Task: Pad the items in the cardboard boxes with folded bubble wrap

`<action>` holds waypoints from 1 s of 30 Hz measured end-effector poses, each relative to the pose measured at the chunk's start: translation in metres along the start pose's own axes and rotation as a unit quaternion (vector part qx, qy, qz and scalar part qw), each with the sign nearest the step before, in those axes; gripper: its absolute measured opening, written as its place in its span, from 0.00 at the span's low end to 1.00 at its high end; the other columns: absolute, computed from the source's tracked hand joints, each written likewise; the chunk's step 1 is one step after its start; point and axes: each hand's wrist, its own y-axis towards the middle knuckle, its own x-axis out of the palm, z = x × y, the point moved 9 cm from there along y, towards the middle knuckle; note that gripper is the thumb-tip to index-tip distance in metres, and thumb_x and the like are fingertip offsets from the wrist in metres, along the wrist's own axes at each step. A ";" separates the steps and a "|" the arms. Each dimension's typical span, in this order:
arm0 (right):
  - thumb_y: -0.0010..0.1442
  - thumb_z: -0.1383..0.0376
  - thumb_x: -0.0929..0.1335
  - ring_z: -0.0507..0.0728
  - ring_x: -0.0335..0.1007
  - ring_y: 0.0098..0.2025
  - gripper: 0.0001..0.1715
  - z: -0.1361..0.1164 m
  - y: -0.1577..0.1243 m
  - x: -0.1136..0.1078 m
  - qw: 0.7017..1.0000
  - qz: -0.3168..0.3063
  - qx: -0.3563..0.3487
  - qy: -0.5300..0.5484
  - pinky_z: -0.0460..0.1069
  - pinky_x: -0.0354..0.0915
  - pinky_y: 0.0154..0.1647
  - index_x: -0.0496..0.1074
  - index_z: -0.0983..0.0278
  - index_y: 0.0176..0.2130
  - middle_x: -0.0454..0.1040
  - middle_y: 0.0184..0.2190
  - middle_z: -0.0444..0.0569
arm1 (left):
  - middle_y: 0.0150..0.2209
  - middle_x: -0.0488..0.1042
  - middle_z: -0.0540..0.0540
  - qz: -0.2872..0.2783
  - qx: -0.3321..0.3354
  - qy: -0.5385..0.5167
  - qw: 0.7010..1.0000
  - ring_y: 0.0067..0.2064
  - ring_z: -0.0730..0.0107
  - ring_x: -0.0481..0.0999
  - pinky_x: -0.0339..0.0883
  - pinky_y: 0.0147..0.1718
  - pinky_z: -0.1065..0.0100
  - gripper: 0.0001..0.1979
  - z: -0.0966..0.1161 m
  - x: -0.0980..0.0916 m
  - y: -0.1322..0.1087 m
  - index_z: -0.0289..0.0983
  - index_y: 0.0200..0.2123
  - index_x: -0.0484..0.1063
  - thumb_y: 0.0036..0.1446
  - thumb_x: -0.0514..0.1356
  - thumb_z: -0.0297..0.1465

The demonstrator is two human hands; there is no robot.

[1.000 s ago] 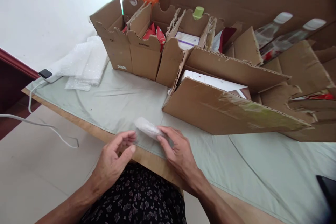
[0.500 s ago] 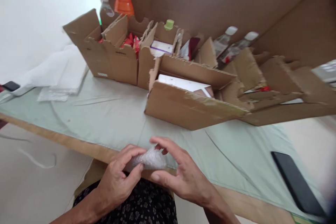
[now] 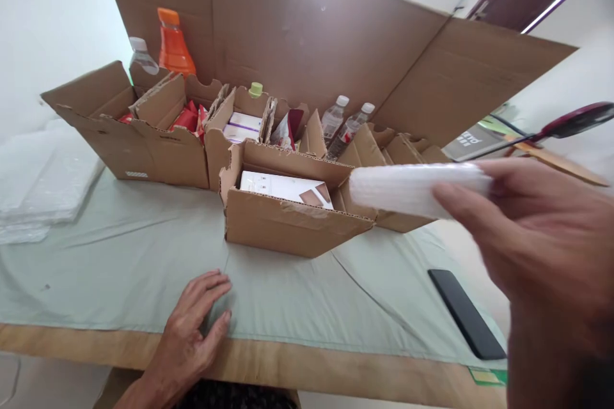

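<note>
Gripped in my right hand (image 3: 527,223) is a white bubble-wrap roll (image 3: 398,190), raised at the right in front of the cardboard boxes. Thumb and fingers clasp its right end; the hand is a little blurred. My left hand (image 3: 196,319) rests near the table's front edge with its fingers apart and nothing in it. Beyond the left hand stands an open cardboard box (image 3: 292,227) with a white printed carton (image 3: 283,188) inside. The roll hides part of the boxes behind it.
Cardboard compartments (image 3: 163,156) hold red packets (image 3: 187,118), white cartons and clear bottles (image 3: 352,121). An orange bottle (image 3: 175,48) stands behind at left. Flat clear wrap (image 3: 52,179) is stacked at left. A black phone (image 3: 465,313) lies at right on the green cloth (image 3: 144,268).
Both hands held the bubble wrap low at the table edge. My right hand has lifted it up and to the right; my left hand has let go. The view has tilted up.
</note>
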 end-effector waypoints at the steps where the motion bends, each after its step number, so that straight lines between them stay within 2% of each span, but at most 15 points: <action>1: 0.63 0.59 0.72 0.56 0.68 0.29 0.03 0.001 0.011 0.008 1.000 -0.009 0.005 -0.028 0.53 0.63 0.30 0.77 0.55 0.39 0.76 0.30 0.47 | 0.51 0.80 0.40 0.004 0.007 0.008 1.000 0.56 0.56 0.78 0.78 0.52 0.56 0.15 -0.002 0.002 -0.001 0.42 0.53 0.75 0.65 0.59 0.27; 3: 0.61 0.62 0.73 0.53 0.64 0.26 0.04 -0.001 0.027 0.034 0.995 -0.043 0.015 -0.092 0.52 0.59 0.30 0.76 0.60 0.34 0.73 0.25 0.46 | 0.52 0.79 0.39 0.004 0.013 0.014 1.000 0.57 0.55 0.77 0.78 0.52 0.55 0.14 -0.003 0.006 -0.003 0.41 0.52 0.75 0.65 0.59 0.27; 5: 0.60 0.63 0.72 0.52 0.62 0.25 0.07 -0.006 0.035 0.064 0.977 -0.107 0.005 -0.184 0.51 0.54 0.30 0.75 0.62 0.30 0.71 0.22 0.45 | 0.52 0.79 0.39 0.003 0.018 0.015 1.000 0.57 0.55 0.77 0.77 0.51 0.55 0.14 -0.003 0.006 -0.005 0.41 0.52 0.75 0.65 0.59 0.27; 7: 0.60 0.63 0.71 0.55 0.66 0.29 0.11 -0.010 0.039 0.089 0.940 -0.177 -0.014 -0.293 0.52 0.53 0.32 0.75 0.64 0.27 0.72 0.23 0.48 | 0.52 0.79 0.39 0.000 0.022 0.016 1.000 0.58 0.55 0.76 0.77 0.52 0.56 0.13 -0.001 0.006 -0.006 0.41 0.52 0.75 0.65 0.59 0.27; 9: 0.62 0.62 0.68 0.60 0.72 0.35 0.13 -0.011 0.037 0.109 0.890 -0.268 -0.035 -0.368 0.52 0.55 0.34 0.76 0.64 0.28 0.77 0.28 0.52 | 0.51 0.79 0.39 0.000 0.025 0.020 0.999 0.58 0.56 0.76 0.77 0.52 0.57 0.13 -0.001 0.005 -0.006 0.40 0.51 0.75 0.65 0.59 0.27; 11: 0.64 0.62 0.65 0.63 0.76 0.39 0.14 -0.009 0.034 0.122 0.848 -0.344 -0.043 -0.401 0.52 0.58 0.35 0.78 0.63 0.31 0.81 0.33 0.54 | 0.51 0.79 0.40 0.002 0.032 0.025 0.999 0.58 0.57 0.76 0.76 0.52 0.58 0.13 0.000 0.005 -0.005 0.40 0.51 0.74 0.65 0.59 0.27; 13: 0.64 0.63 0.65 0.65 0.79 0.40 0.13 -0.009 0.034 0.130 0.827 -0.383 -0.040 -0.409 0.52 0.60 0.35 0.79 0.63 0.38 0.82 0.36 0.55 | 0.51 0.79 0.40 0.003 0.040 0.030 0.999 0.58 0.58 0.76 0.76 0.51 0.59 0.12 0.001 0.005 -0.004 0.40 0.51 0.74 0.65 0.59 0.28; 15: 0.63 0.64 0.66 0.66 0.80 0.41 0.15 -0.011 0.036 0.134 0.824 -0.390 -0.037 -0.410 0.52 0.62 0.35 0.79 0.63 0.46 0.83 0.38 0.57 | 0.51 0.79 0.40 0.002 0.046 0.034 0.998 0.57 0.59 0.76 0.76 0.51 0.60 0.12 0.002 0.005 -0.003 0.40 0.50 0.75 0.65 0.58 0.28; 17: 0.64 0.65 0.65 0.68 0.81 0.43 0.17 -0.012 0.036 0.139 0.819 -0.395 -0.029 -0.416 0.53 0.65 0.36 0.79 0.64 0.49 0.83 0.39 0.59 | 0.51 0.80 0.41 0.001 0.047 0.036 0.998 0.57 0.60 0.76 0.75 0.51 0.61 0.12 0.001 0.006 -0.003 0.40 0.50 0.75 0.65 0.59 0.28; 21: 0.66 0.66 0.64 0.69 0.81 0.45 0.17 -0.011 0.033 0.152 0.820 -0.406 -0.021 -0.404 0.54 0.67 0.38 0.81 0.67 0.43 0.83 0.40 0.63 | 0.51 0.80 0.42 0.004 0.045 0.035 0.998 0.58 0.60 0.76 0.75 0.52 0.62 0.12 0.000 0.006 -0.004 0.40 0.50 0.75 0.65 0.58 0.28; 25: 0.66 0.67 0.63 0.70 0.81 0.46 0.18 -0.012 0.033 0.162 0.832 -0.399 -0.027 -0.383 0.55 0.68 0.38 0.82 0.68 0.43 0.83 0.41 0.64 | 0.51 0.80 0.42 0.004 0.050 0.039 0.998 0.57 0.60 0.77 0.75 0.52 0.62 0.12 0.001 0.006 -0.004 0.40 0.51 0.75 0.65 0.59 0.28; 28: 0.67 0.65 0.63 0.68 0.80 0.46 0.17 -0.011 0.033 0.152 0.846 -0.382 -0.026 -0.372 0.54 0.67 0.37 0.81 0.66 0.43 0.83 0.42 0.61 | 0.50 0.80 0.42 0.008 0.050 0.041 0.998 0.56 0.60 0.77 0.75 0.52 0.62 0.12 0.002 0.006 -0.004 0.41 0.50 0.75 0.64 0.59 0.28; 30: 0.66 0.62 0.65 0.66 0.81 0.43 0.16 -0.011 0.033 0.125 0.883 -0.318 -0.019 -0.344 0.53 0.66 0.36 0.81 0.62 0.45 0.84 0.40 0.56 | 0.52 0.79 0.42 0.011 0.044 0.039 0.998 0.56 0.60 0.78 0.75 0.51 0.63 0.13 0.001 0.003 -0.004 0.42 0.51 0.75 0.64 0.59 0.29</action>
